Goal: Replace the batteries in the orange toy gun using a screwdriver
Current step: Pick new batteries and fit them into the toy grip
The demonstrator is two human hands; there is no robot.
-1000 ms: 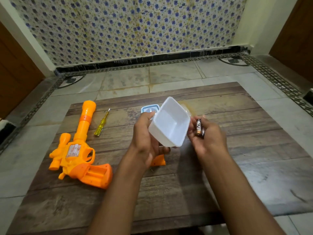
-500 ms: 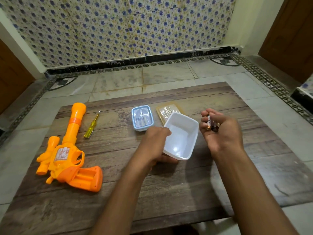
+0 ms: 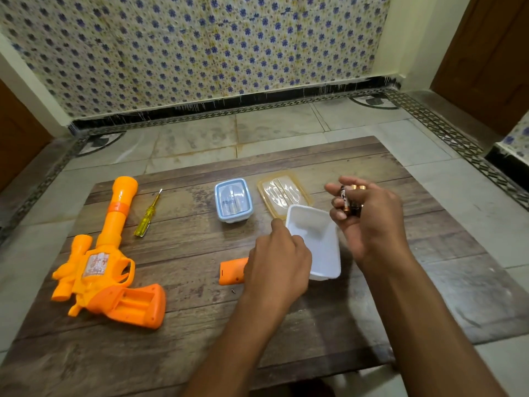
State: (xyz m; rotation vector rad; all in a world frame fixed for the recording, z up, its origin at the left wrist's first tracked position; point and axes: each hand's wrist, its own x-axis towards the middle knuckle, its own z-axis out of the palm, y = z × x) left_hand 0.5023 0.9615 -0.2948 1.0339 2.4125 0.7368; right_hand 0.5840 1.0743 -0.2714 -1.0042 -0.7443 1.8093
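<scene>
Here the left hand (image 3: 279, 262) grips the white plastic tub's (image 3: 323, 253) rim; the raised right hand (image 3: 369, 222) clutches dark cylindrical batteries (image 3: 347, 200).

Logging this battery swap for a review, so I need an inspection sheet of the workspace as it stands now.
Surface: wooden board on tiled floor.
Job's things: toy gun lying flat, grip bay open; cover and screw beside left hand; screwdriver idle; batteries in right hand.
Clutter: white tub, amber lid, blue-lidded box.
Grippers: left hand on tub rim; right hand holds batteries.
Cables: nothing seen.
Surroundings: tiled wall, wooden doors.
</scene>
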